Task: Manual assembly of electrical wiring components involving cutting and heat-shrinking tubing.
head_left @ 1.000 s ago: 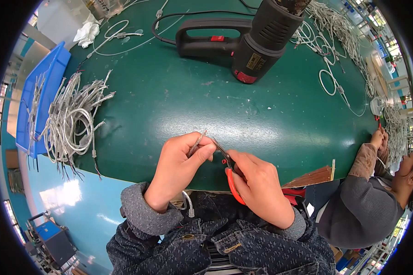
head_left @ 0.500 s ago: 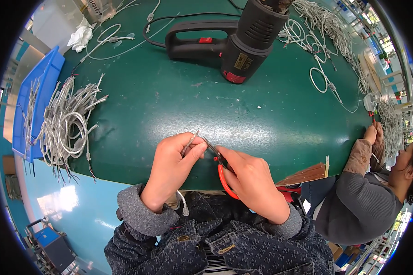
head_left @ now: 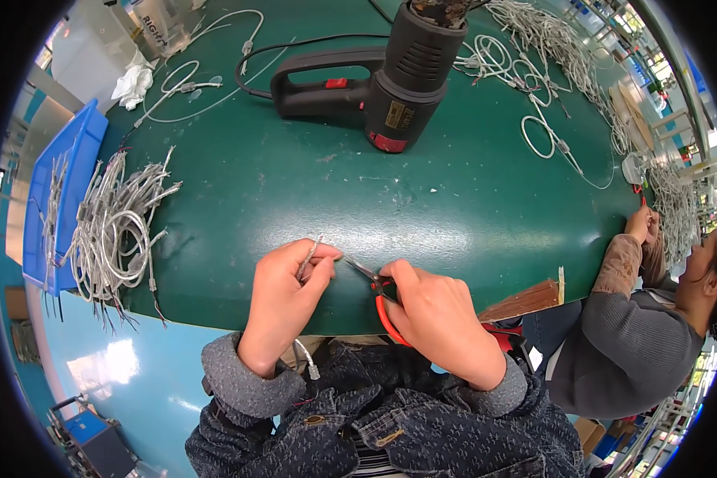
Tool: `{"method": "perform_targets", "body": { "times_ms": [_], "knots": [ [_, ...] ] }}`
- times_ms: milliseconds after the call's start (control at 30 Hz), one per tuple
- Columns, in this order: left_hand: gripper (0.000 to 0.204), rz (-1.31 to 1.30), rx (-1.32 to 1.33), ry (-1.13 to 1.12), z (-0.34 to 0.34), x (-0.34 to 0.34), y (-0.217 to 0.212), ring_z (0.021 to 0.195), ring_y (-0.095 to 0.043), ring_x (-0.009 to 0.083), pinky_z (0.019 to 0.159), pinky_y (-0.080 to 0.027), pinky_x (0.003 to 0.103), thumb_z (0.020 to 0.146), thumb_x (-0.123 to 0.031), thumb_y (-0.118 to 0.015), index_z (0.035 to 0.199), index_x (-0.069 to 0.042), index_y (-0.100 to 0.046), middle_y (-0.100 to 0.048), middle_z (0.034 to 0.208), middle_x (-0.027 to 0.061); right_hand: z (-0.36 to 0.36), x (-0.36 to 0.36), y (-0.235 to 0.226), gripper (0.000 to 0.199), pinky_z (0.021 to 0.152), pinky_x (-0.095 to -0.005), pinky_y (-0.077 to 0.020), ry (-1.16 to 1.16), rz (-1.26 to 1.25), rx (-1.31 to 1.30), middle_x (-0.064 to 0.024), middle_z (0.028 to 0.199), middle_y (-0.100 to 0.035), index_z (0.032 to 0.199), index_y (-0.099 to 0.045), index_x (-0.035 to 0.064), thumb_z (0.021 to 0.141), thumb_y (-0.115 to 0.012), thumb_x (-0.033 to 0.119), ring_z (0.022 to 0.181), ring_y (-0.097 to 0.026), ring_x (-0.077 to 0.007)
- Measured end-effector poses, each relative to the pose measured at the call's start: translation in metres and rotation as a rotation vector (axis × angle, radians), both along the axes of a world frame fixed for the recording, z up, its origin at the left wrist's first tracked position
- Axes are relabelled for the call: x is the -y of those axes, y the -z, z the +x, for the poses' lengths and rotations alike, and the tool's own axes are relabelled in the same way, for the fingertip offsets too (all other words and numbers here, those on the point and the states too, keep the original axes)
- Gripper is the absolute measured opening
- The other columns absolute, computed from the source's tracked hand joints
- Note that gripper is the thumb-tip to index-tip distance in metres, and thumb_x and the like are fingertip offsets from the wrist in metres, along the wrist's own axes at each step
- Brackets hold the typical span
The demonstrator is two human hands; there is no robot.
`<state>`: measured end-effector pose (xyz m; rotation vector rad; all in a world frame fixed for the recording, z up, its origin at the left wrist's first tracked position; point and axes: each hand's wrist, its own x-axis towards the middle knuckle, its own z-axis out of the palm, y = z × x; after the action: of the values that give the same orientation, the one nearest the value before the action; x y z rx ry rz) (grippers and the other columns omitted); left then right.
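In front of me at the table's near edge, my left hand (head_left: pixel 285 296) pinches a silver braided cable (head_left: pixel 311 248) between thumb and fingers. Its frayed end sticks up above the fingers. Below the wrist, the cable's lower part hangs with a grey bead-like piece (head_left: pixel 314 372) over my lap. My right hand (head_left: pixel 442 319) grips small scissors (head_left: pixel 386 315) with red handles and dark blades. The blade tips point left and lie close to my left fingertips, where something thin and greenish shows, too small to name.
A black heat gun (head_left: pixel 406 80) stands on the green table (head_left: pixel 295 183). At left, a bundle of silver cables (head_left: pixel 119 231) lies against a blue tray (head_left: pixel 88 135). More cables (head_left: pixel 550 48) lie far right. A brown strip (head_left: pixel 522 303) sits near the edge. A co-worker (head_left: pixel 645 334) works at right.
The scissors have swung to a flatter angle, and my right hand is a little farther from my left. The left hand still holds the cable. The whole view has shifted slightly.
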<state>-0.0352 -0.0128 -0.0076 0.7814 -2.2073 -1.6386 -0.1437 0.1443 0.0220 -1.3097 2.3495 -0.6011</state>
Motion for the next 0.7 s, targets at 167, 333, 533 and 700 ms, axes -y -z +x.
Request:
{"method": "perform_targets", "body": {
  "times_ms": [167,333,533,700],
  "knots": [
    [0.011,-0.210,-0.012,-0.011,0.001,0.001,-0.008,0.057,-0.046,0.0037,0.053,-0.037,0.020,0.080,0.001,-0.060,0.089,0.005,-0.065,-0.059,0.071,0.0007,-0.007,-0.002,0.003,0.019,0.058,-0.0435,-0.0450,-0.055,0.001,-0.187,-0.0154,0.076,-0.060,0.091,-0.052,0.0015,0.075,-0.062,0.006,0.069,-0.059,-0.0362],
    [0.012,-0.180,0.013,-0.011,0.005,0.005,-0.008,0.057,-0.045,0.0044,0.053,-0.037,0.021,0.079,0.002,-0.061,0.089,0.006,-0.065,-0.059,0.072,0.0007,-0.014,-0.007,0.006,0.020,0.060,-0.0426,-0.0454,-0.055,-0.043,-0.241,-0.0142,0.074,-0.058,0.091,-0.053,0.0016,0.074,-0.063,0.006,0.068,-0.059,-0.0348],
    [0.011,-0.145,0.003,-0.018,0.012,0.007,-0.006,0.056,-0.047,0.0044,0.052,-0.037,0.021,0.080,0.001,-0.062,0.089,0.005,-0.064,-0.059,0.068,0.0008,-0.016,-0.016,-0.011,0.021,0.061,-0.0416,-0.0455,-0.003,-0.074,-0.206,-0.0131,0.077,-0.059,0.094,-0.055,0.0031,0.074,-0.063,0.006,0.070,-0.059,-0.0334],
    [0.007,-0.020,-0.014,-0.066,0.011,0.010,-0.021,0.052,-0.048,0.0055,0.049,-0.037,0.021,0.082,-0.001,-0.063,0.087,0.004,-0.063,-0.057,0.064,0.0013,-0.051,-0.024,-0.013,0.024,0.063,-0.0397,-0.0468,0.181,-0.088,-0.301,-0.0117,0.083,-0.059,0.099,-0.058,0.0038,0.075,-0.063,0.005,0.074,-0.059,-0.0310]
  ]
}}
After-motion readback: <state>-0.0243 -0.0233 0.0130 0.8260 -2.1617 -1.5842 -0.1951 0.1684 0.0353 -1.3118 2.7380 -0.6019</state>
